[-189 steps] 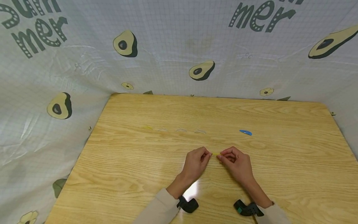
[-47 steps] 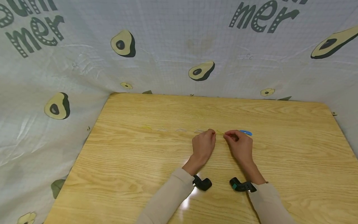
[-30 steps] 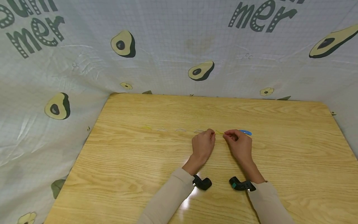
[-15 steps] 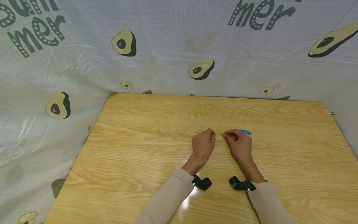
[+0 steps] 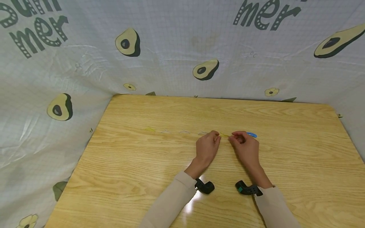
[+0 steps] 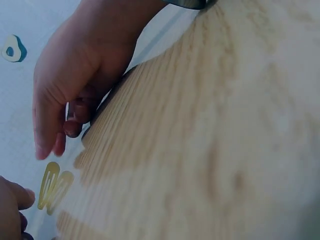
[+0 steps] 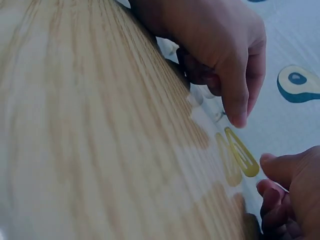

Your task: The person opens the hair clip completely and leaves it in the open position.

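Note:
A yellow snap hair clip (image 5: pixel 224 135) lies on the wooden table between my two hands. Its slim outline and its reflection in the tabletop show in both wrist views. My left hand (image 5: pixel 206 147) is just left of the clip's narrow end, with the thumb and index fingertips slightly parted. On the other side, my right hand (image 5: pixel 246 148) has its fingertips a little off the rounded end. In the right wrist view a narrow gap separates the right thumb (image 7: pixel 274 165) from the clip (image 7: pixel 242 152). Neither hand grips anything.
In a row to the left lie three pale thin pieces, among them one (image 5: pixel 183 132) near the middle, and a yellow one (image 5: pixel 149 129) at the end. A blue snap hair clip (image 5: pixel 252 135) lies behind the right hand. A patterned cloth (image 5: pixel 171 47) hangs behind the table (image 5: pixel 128 177).
Both hands moved away from the body with the yellow hair clip, into the row between the pale pieces and the blue clip. In the last half second, the right fingers drew slightly rightward off it.

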